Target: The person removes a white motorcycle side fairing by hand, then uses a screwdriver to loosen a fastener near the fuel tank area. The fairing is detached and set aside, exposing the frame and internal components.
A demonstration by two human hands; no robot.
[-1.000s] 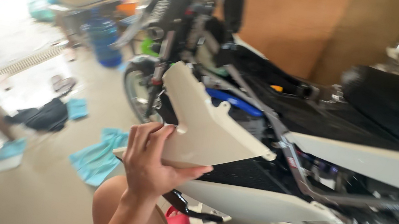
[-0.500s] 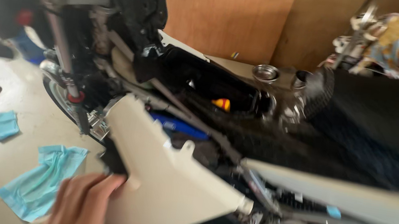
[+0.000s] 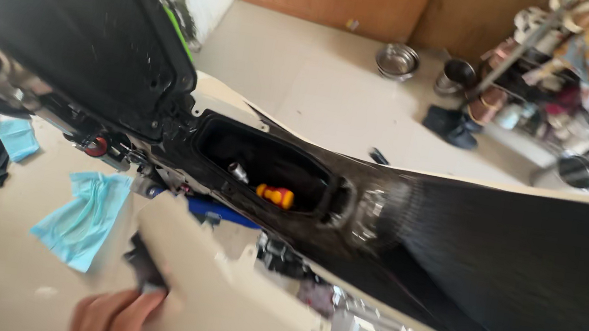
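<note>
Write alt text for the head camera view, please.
A left hand holds a cream plastic body panel beside a stripped motorbike, whose open black compartment contains a yellow-and-red tool handle. Blue cloths lie on the pale floor.

Open compartment (image 3: 263, 165) lay clear from above, a yellow-red tool (image 3: 275, 196) inside; raised seat (image 3: 74, 24) blocked its left, white panel (image 3: 213, 293) crowded its near side.

A home space used as a makeshift repair spot: a motorbike (image 3: 409, 229) with panels off stands on a pale tiled floor (image 3: 307, 82), rags (image 3: 86, 216) near left, and a cluttered shoe rack (image 3: 579, 83) far right beside steel bowls (image 3: 397, 60).
</note>
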